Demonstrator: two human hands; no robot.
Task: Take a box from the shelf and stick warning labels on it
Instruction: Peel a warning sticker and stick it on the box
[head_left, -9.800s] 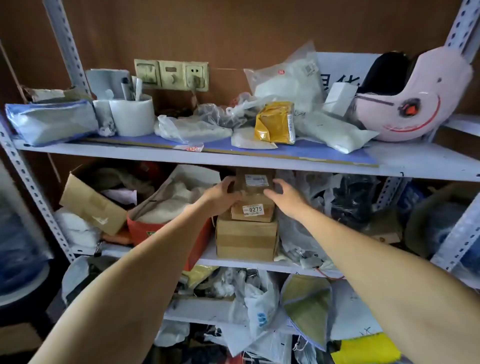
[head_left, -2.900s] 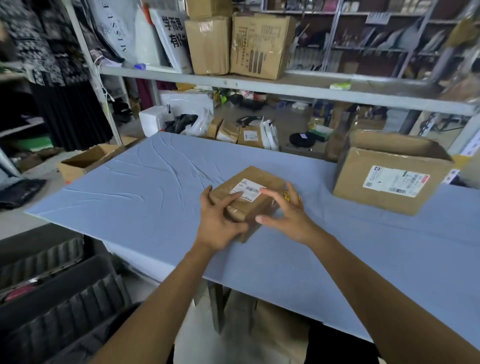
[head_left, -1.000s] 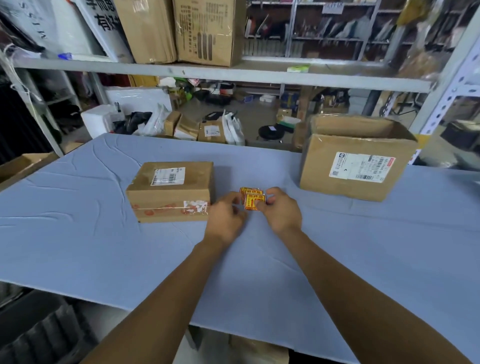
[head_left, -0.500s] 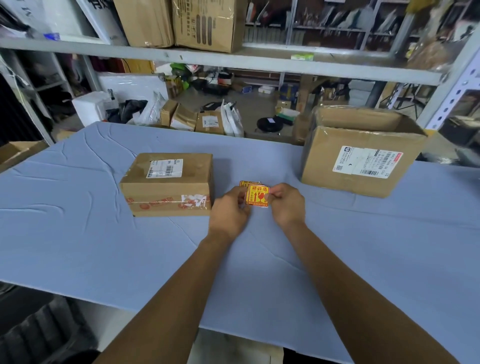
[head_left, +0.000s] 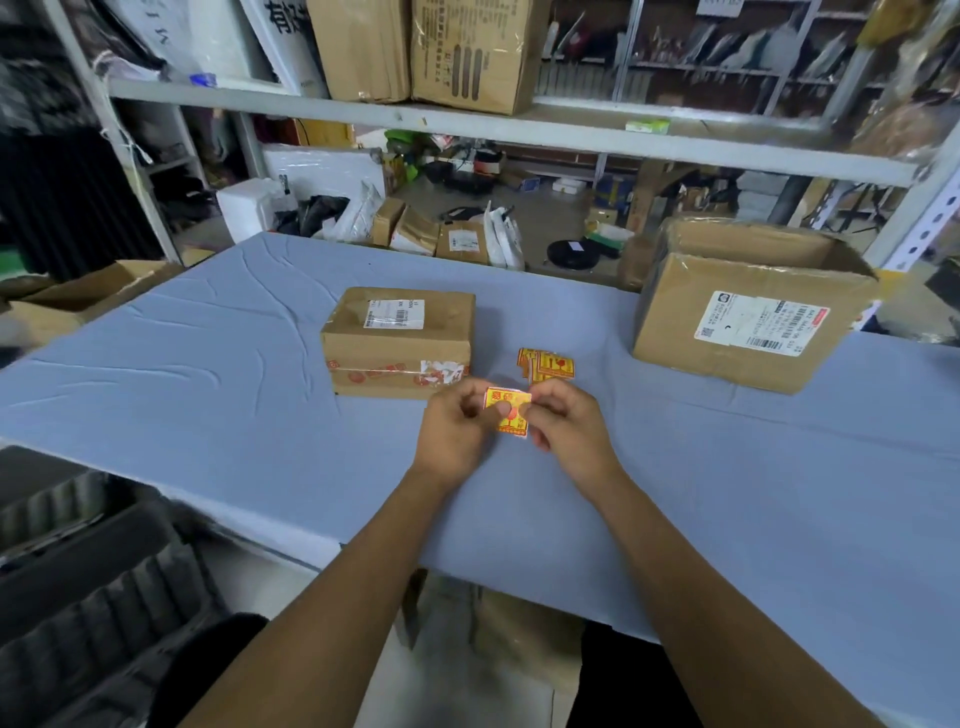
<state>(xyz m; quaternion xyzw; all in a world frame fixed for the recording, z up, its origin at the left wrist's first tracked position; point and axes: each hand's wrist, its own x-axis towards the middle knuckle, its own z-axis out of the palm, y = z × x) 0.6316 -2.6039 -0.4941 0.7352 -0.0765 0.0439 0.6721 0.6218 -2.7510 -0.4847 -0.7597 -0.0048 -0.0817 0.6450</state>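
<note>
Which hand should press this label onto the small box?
Left, probably. The left hand is nearer the small brown cardboard box; both hands pinch the yellow-and-red warning label, the right hand on its far side.

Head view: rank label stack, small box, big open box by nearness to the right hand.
From the right hand:
1. Label stack, on the table just beyond the hand.
2. Small box, ahead and to the left.
3. Big open box, far right of the table.
</note>
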